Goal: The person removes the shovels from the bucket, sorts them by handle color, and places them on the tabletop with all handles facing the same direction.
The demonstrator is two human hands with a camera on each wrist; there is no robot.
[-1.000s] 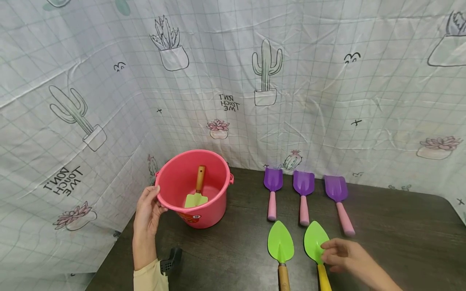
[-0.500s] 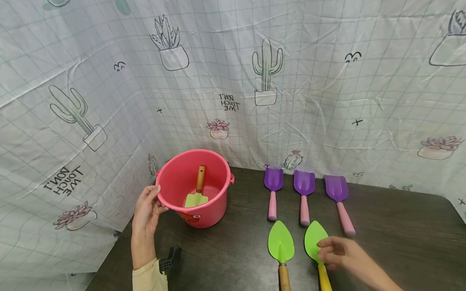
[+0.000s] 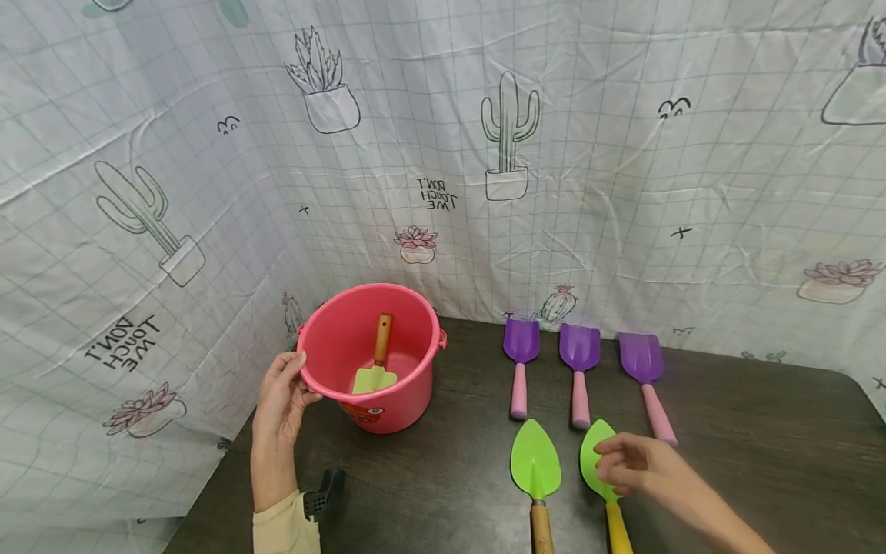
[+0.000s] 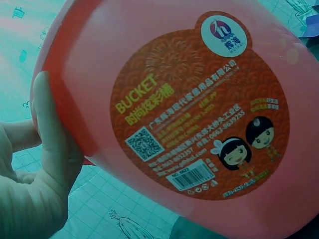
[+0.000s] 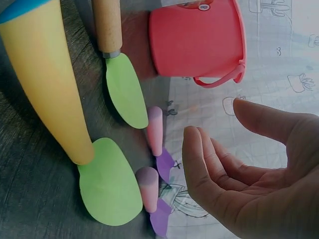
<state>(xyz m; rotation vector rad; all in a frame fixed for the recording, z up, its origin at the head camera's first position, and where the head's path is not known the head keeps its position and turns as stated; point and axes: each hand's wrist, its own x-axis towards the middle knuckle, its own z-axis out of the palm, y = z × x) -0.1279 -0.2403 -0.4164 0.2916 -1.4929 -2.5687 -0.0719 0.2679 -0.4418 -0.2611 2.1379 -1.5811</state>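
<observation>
My left hand [image 3: 278, 408] grips the left rim of a pink bucket [image 3: 404, 404]; in the left wrist view its thumb side lies along the rim, beside the orange label [image 4: 199, 104]. Inside the bucket is a small trowel [image 3: 374, 377] with a pale green square blade and a wooden handle pointing up. My right hand [image 3: 640, 465] hovers over the pointed green trowel with a yellow handle [image 3: 618, 527], covering part of its blade. Its fingers are loosely bent, thumb apart, and hold nothing. To its left lies another pointed green trowel with a wooden handle [image 3: 536, 462].
Behind the green trowels, three purple shovels with pink handles [image 3: 521, 342] lie in a row on the dark wooden table [image 3: 443, 492]. A grid-patterned cloth with cactus drawings [image 3: 588, 223] hangs at the back and left. A black strap piece [image 3: 325, 492] is at my left wrist.
My right hand has shifted slightly left and up over the yellow-handled trowel. The left hand keeps its hold on the bucket's rim.
</observation>
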